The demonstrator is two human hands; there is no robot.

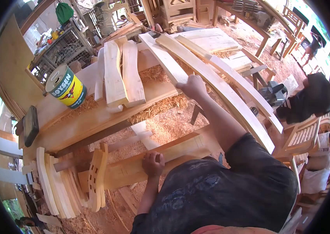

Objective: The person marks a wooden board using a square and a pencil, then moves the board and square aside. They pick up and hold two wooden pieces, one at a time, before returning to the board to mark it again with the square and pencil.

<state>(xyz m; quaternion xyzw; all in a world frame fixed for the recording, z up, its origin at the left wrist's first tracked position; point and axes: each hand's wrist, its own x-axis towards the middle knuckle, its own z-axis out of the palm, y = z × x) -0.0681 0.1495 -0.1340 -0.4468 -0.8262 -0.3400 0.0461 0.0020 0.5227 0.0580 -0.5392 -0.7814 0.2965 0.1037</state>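
upper left: yellow can [65, 86] reading "boysen", standing on the long wooden surface [91, 117] strewn with shavings. lower left: curved slats [55, 187] stacked past its edge. centre: left hand [153, 163], fingers clenched on a wooden rail [180, 148] below the surface. above, right hand [191, 86], fingers curled over a curved plank [231, 93]. crowded workshop, little open room.

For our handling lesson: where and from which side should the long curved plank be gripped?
Probably mid-length, by its long edges, from the near side where the right hand rests. The long curved plank lies flat and overhangs the bench, so an end grip might tip it.
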